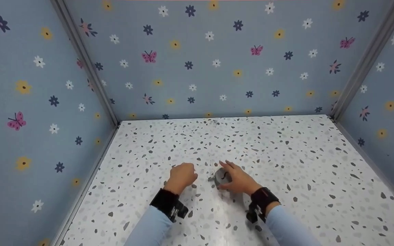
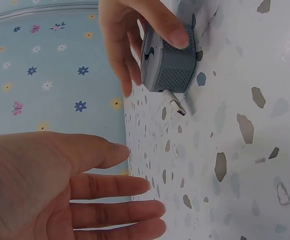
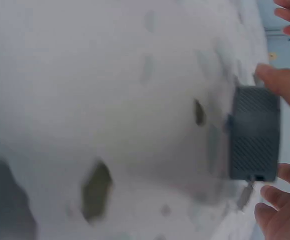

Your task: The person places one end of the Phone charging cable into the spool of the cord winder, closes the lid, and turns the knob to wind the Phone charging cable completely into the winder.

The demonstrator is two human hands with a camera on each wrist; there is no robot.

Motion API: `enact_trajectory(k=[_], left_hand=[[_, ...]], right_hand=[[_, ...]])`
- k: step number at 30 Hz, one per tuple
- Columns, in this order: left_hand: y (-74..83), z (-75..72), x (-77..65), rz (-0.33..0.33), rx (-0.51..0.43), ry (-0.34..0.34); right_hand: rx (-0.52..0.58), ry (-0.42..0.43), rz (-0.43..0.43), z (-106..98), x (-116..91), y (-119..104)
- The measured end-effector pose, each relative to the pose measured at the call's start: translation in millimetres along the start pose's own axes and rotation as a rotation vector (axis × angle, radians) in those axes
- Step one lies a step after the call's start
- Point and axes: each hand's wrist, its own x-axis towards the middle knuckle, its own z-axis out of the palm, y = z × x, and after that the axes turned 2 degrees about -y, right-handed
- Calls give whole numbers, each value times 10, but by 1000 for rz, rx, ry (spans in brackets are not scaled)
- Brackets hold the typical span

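On the speckled tabletop, just right of the middle in the head view, is a grey, rounded retractable USB cable case (image 1: 220, 176). Its textured side (image 2: 174, 77) and a short metal USB plug (image 2: 176, 106) poking out of it show clearly in the left wrist view. My right hand (image 1: 240, 180) grips the case, thumb on one side and fingers around the other. To its left my left hand (image 1: 182, 175) is held over the table, apart from the case. Its fingers (image 2: 110, 214) are extended with nothing in them. In the right wrist view the case (image 3: 254, 132) looks blurred.
The white table (image 1: 286, 143) has dark and grey speckles. A blue back panel (image 1: 217, 82) with flowers and butterflies stands behind it, and similar panels rise at left (image 1: 39, 136) and right (image 1: 392, 119). Grey metal posts (image 1: 87, 65) mark the corners.
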Motion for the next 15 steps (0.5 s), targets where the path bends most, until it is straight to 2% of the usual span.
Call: enact_trajectory(k=[3,7,10,15], left_hand=[[-12,-9,39,66,46,160],[-112,-78,119,110,68,392],[-238,-146,157,83,46,456],[-417,-260,213,39,89,451]], right_hand=[[-78,96,-6,-278,-100,178],[-172,300,3,-764,-219,483],[-222,408,29,-1095,-320,669],[-317,499,43,-1486,-447,829]])
